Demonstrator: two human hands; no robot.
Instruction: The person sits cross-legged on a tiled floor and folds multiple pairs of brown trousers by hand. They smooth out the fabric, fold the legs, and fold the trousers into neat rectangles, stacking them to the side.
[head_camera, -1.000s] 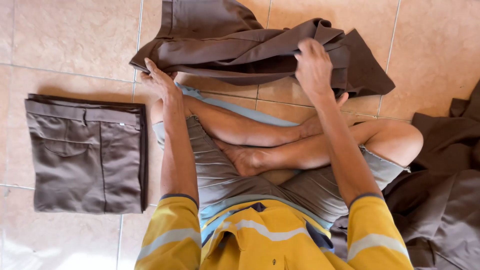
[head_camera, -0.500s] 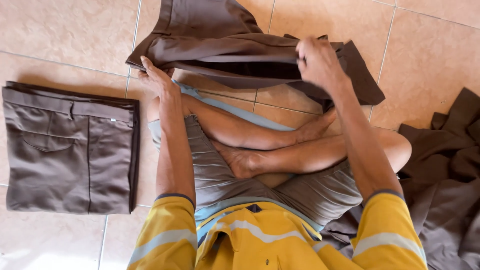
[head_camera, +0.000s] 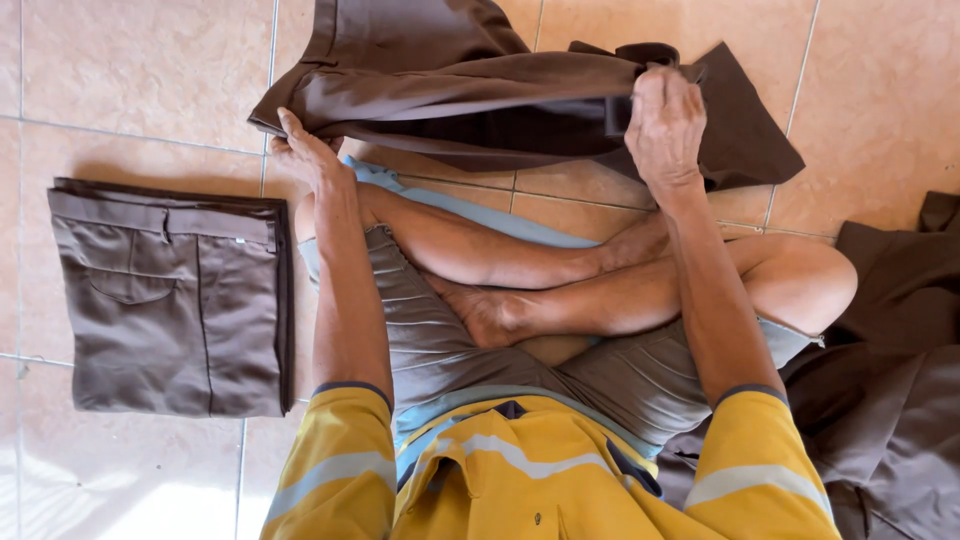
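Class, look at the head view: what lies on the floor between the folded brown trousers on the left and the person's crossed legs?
Only bare tile floor separates the folded trousers from the crossed legs in the head view.

Both hands, left hand (head_camera: 305, 155) and right hand (head_camera: 665, 125), grip brown cloth trousers (head_camera: 450, 95) spread on the tan tiled floor (head_camera: 140, 70).

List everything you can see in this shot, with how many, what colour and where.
Brown trousers being handled: one, brown, spread on the floor ahead of the crossed legs.
Folded trousers: one, brown, flat on the tiles at the left.
Heap of garments: count unclear, dark brown, on the floor at the right.
Tiled floor: beige-pink tiles.
Left hand: grips the near left edge of the handled trousers.
Right hand: pinches their fabric at the right.
Legs: two, bare, crossed.
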